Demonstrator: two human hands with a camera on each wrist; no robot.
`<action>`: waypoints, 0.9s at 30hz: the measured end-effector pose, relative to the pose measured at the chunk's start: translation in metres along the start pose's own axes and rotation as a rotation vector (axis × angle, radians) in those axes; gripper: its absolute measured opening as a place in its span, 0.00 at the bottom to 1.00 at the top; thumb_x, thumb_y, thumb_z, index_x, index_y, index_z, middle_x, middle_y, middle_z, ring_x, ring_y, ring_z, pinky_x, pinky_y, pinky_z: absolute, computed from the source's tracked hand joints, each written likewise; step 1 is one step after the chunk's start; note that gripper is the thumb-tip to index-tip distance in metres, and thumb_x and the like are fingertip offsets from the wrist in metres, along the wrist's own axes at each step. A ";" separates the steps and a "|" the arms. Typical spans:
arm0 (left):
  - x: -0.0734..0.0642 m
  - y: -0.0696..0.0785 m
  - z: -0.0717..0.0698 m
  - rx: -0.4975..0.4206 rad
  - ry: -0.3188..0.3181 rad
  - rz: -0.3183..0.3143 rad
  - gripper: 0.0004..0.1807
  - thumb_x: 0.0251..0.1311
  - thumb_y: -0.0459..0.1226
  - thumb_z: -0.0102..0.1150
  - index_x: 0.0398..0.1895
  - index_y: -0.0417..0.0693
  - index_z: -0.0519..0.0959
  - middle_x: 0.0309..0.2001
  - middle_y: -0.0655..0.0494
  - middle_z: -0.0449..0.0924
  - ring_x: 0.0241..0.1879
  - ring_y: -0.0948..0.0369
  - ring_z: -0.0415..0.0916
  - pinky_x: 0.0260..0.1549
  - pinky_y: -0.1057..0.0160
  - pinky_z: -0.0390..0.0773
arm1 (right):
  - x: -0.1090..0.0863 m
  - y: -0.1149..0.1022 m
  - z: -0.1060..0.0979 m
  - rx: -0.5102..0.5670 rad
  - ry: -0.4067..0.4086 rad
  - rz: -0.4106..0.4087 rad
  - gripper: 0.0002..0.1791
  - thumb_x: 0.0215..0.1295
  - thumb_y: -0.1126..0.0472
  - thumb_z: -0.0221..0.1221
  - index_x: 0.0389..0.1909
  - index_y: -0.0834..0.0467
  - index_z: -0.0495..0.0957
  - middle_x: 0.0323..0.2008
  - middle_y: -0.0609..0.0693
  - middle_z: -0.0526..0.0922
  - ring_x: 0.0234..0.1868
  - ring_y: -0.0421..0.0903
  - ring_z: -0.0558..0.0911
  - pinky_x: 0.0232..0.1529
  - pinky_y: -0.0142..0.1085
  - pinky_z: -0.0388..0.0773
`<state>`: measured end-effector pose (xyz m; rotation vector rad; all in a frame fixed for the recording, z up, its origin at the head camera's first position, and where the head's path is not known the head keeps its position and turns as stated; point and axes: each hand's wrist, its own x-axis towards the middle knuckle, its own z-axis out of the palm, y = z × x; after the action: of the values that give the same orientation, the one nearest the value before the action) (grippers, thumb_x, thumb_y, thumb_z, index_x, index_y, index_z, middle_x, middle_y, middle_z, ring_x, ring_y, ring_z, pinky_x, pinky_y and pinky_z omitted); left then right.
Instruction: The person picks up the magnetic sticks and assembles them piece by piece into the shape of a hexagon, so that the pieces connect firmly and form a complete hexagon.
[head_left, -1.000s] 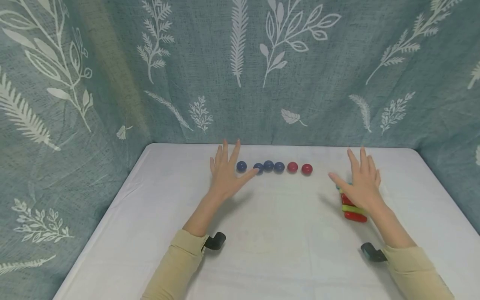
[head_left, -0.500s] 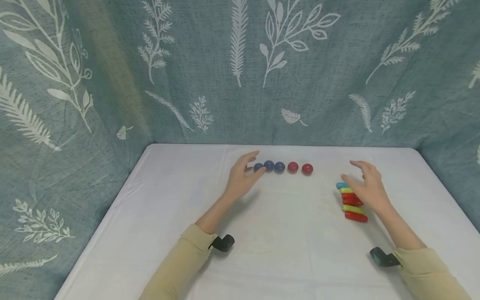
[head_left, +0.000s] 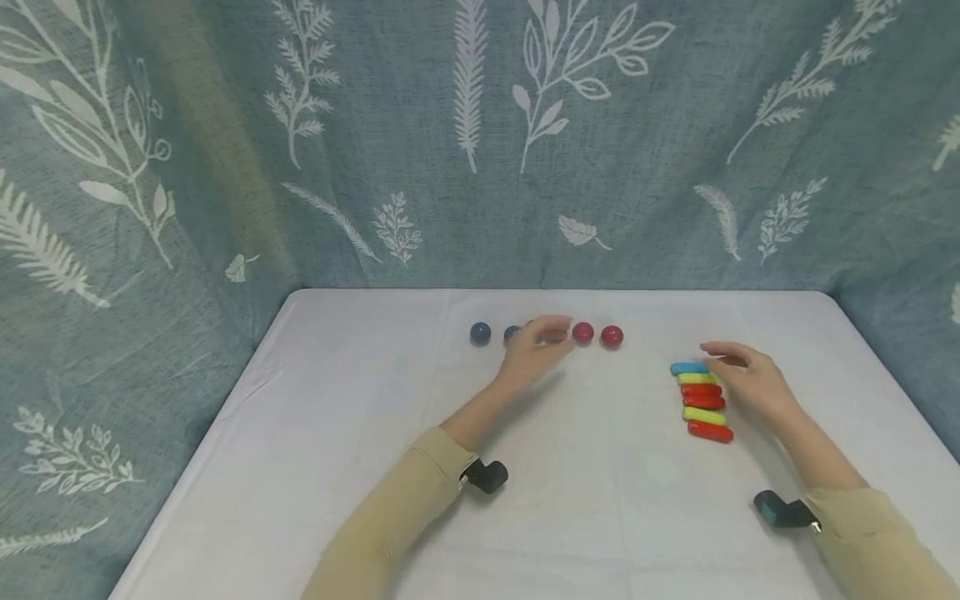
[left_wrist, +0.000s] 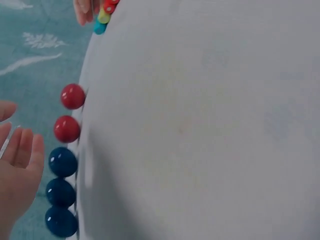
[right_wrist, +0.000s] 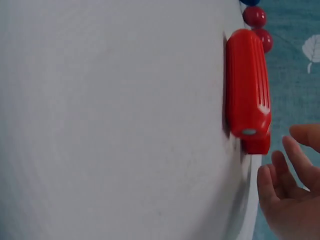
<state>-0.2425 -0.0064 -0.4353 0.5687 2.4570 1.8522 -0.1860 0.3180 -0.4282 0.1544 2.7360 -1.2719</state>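
Note:
My left hand (head_left: 528, 358) hovers over the row of balls with its fingers bent and nothing in its grasp. It hides part of the blue balls, its fingertips just left of a red ball (head_left: 582, 333). Another red ball (head_left: 612, 337) ends the row on the right, and a dark blue ball (head_left: 480, 334) the left. My right hand (head_left: 753, 383), fingers loosely bent, is beside the far end of a column of short coloured rods, fingertips over the light blue rod (head_left: 687, 368). In the right wrist view a red rod (right_wrist: 247, 82) shows ribbed plastic, apart from the fingers.
Yellow-green rods (head_left: 705, 415) and red rods (head_left: 710, 432) lie side by side down the column. All rests on a table with a white cloth (head_left: 570, 500). A patterned blue-green curtain (head_left: 420, 125) hangs behind and at the sides. A small black device sits at each wrist.
My left hand has moved right along the row of balls, uncovering the leftmost blue one. The spread fingers of both hands have bent. My right hand has come down and off the rods' middle.

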 end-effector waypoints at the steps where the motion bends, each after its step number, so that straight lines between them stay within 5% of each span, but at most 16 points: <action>1: 0.002 -0.001 0.004 0.000 -0.005 -0.013 0.20 0.62 0.34 0.62 0.58 0.43 0.77 0.54 0.48 0.80 0.53 0.56 0.77 0.55 0.62 0.73 | 0.001 0.002 -0.001 0.008 -0.014 0.001 0.30 0.75 0.48 0.47 0.68 0.65 0.64 0.66 0.70 0.62 0.64 0.68 0.62 0.60 0.62 0.64; 7: 0.014 -0.002 0.027 -0.013 -0.034 -0.042 0.20 0.61 0.32 0.63 0.57 0.41 0.77 0.52 0.47 0.81 0.52 0.53 0.78 0.49 0.66 0.76 | 0.006 0.013 -0.005 0.016 -0.075 0.005 0.30 0.75 0.48 0.48 0.66 0.67 0.66 0.67 0.70 0.62 0.67 0.68 0.59 0.62 0.63 0.60; 20: 0.036 -0.002 0.061 -0.014 -0.031 -0.048 0.23 0.61 0.30 0.62 0.60 0.38 0.75 0.58 0.43 0.77 0.60 0.55 0.73 0.55 0.71 0.71 | 0.011 0.019 -0.002 0.013 -0.086 0.014 0.32 0.74 0.45 0.48 0.65 0.67 0.68 0.67 0.70 0.62 0.68 0.68 0.57 0.63 0.64 0.57; 27: 0.046 0.000 0.067 0.160 -0.067 0.016 0.24 0.61 0.31 0.62 0.62 0.40 0.74 0.60 0.44 0.75 0.61 0.55 0.72 0.56 0.73 0.68 | 0.010 0.019 -0.002 0.016 -0.084 0.025 0.32 0.74 0.45 0.48 0.65 0.67 0.67 0.68 0.70 0.61 0.68 0.68 0.56 0.64 0.64 0.56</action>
<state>-0.2700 0.0692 -0.4463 0.6469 2.5785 1.6229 -0.1935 0.3321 -0.4427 0.1330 2.6456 -1.2638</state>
